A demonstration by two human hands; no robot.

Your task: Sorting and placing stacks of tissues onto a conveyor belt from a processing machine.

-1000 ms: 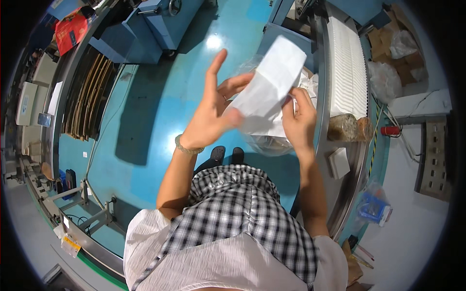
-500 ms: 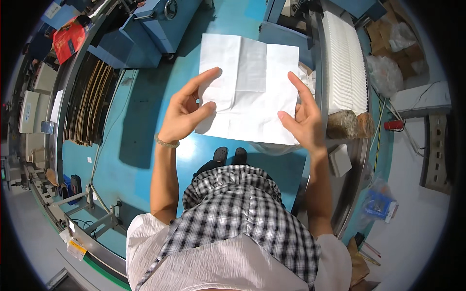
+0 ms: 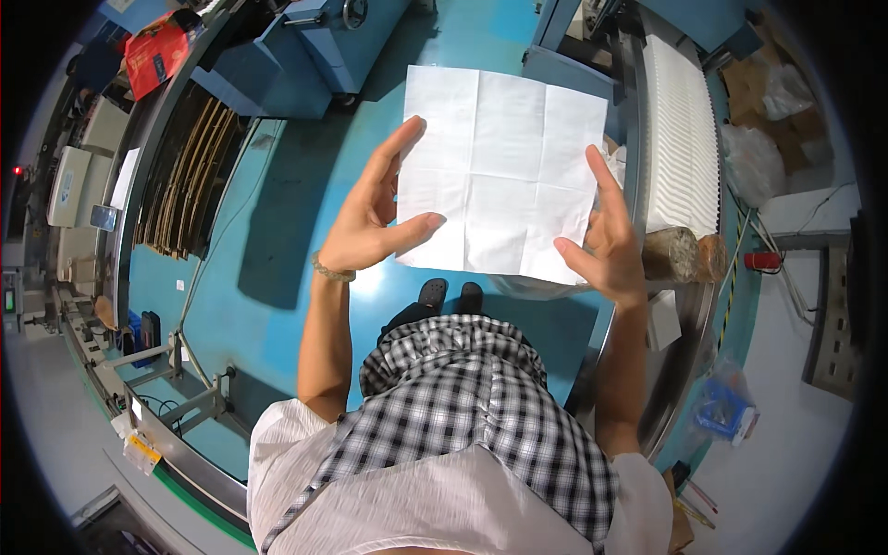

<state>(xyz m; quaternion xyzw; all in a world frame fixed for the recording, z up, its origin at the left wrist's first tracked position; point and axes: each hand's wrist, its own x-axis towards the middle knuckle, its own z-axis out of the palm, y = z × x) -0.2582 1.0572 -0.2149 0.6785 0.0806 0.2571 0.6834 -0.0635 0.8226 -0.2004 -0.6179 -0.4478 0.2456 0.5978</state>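
Note:
A square white paper sheet [image 3: 504,166], crossed by a grid of fold creases, is held up spread out before me above the floor. My left hand [image 3: 377,217] grips its left edge, with the thumb on the near face and the fingers running up behind and along the side. At the lower right edge, my right hand [image 3: 610,245] pinches it, thumb in front and index finger pointing up along the border. The other fingers of both hands are partly hidden.
To the right, a long row of packed white folded paper [image 3: 680,139] lies on a metal track, with a brown mottled cylinder [image 3: 670,254] at its near end. Upright cardboard sheets [image 3: 190,176] stand at left. Blue machine cabinets [image 3: 264,69] stand ahead; a metal frame [image 3: 190,384] is lower left.
The sheet looks flatter and its crease grid shows more plainly; the paler middle panel is no longer seen. Both hands keep hold at its sides. The whole view has shifted slightly.

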